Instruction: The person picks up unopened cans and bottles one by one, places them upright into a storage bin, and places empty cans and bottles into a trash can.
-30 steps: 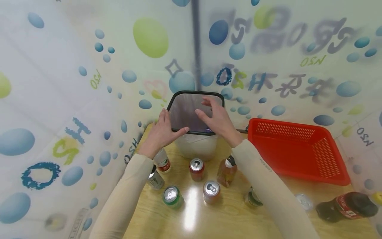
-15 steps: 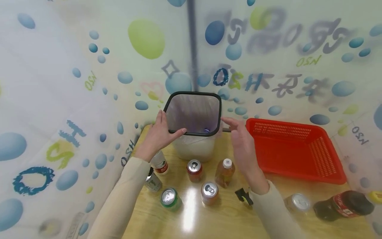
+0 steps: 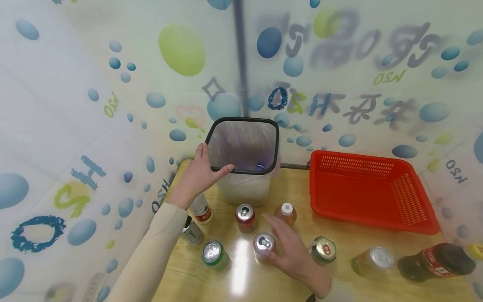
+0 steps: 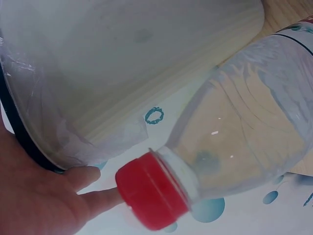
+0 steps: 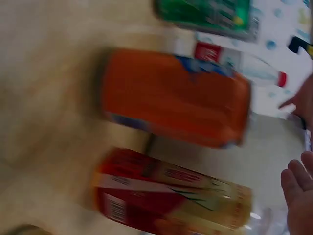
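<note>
My left hand (image 3: 198,174) rests on the left and front rim of a white bin (image 3: 245,188), its thumb stretched along the front edge. In the left wrist view, its fingers lie outside the dark rim, near a clear bottle's red cap (image 4: 151,191). My right hand (image 3: 290,247) is beside an orange can (image 3: 264,247), thumb and fingers spread around its right side. The right wrist view is blurred; that orange can (image 5: 176,98) fills the middle, with the fingers (image 5: 298,178) apart from it. An amber bottle (image 3: 285,214) stands just behind the right hand.
On the table stand a red can (image 3: 245,218), a green can (image 3: 214,253), a silver-white can (image 3: 192,233), a dark green can (image 3: 323,249) and a silver-topped can (image 3: 373,260). A cola bottle (image 3: 434,262) lies at right, before a red basket (image 3: 377,226).
My right hand has moved from over the bin, out to the right, then down towards me to the orange can. My left hand stays on the rim.
</note>
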Available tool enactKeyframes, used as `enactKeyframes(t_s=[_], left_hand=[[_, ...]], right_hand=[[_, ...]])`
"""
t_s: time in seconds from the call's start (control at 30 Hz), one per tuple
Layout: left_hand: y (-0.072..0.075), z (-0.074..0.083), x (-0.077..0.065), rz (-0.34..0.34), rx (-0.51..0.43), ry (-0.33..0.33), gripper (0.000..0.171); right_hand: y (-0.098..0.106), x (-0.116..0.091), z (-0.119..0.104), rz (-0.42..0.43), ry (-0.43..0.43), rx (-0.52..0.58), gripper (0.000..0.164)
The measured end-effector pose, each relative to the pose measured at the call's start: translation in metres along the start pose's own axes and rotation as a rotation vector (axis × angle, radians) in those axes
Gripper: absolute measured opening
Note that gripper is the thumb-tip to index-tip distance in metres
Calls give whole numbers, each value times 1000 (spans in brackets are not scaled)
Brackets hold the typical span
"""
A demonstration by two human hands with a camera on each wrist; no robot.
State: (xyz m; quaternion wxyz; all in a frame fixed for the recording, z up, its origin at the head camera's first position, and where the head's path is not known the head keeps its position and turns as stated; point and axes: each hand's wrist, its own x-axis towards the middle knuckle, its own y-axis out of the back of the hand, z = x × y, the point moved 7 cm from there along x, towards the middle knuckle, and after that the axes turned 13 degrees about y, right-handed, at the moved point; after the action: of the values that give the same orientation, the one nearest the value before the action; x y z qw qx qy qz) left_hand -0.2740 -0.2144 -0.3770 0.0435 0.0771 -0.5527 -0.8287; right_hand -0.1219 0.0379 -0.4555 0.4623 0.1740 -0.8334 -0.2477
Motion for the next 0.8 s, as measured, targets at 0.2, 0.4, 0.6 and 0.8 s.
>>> enactKeyframes(t_s=[0.2,0.4,0.6,0.8], left_hand=[[3,1,0,1,-3,-3,129],[3,2,-2,-23,-7,3,129],[2,2,-3,-31,-4,2,128],[2,2,-3,-34,-1,7,128]], right_hand=[[-26,-25,10,-80,-54,-10,88],[-47,-41,26,-100,-209,33,97],[-62,-56,42,-92,-353,63,98],[-69,-61,48,-60,-337,25,79]])
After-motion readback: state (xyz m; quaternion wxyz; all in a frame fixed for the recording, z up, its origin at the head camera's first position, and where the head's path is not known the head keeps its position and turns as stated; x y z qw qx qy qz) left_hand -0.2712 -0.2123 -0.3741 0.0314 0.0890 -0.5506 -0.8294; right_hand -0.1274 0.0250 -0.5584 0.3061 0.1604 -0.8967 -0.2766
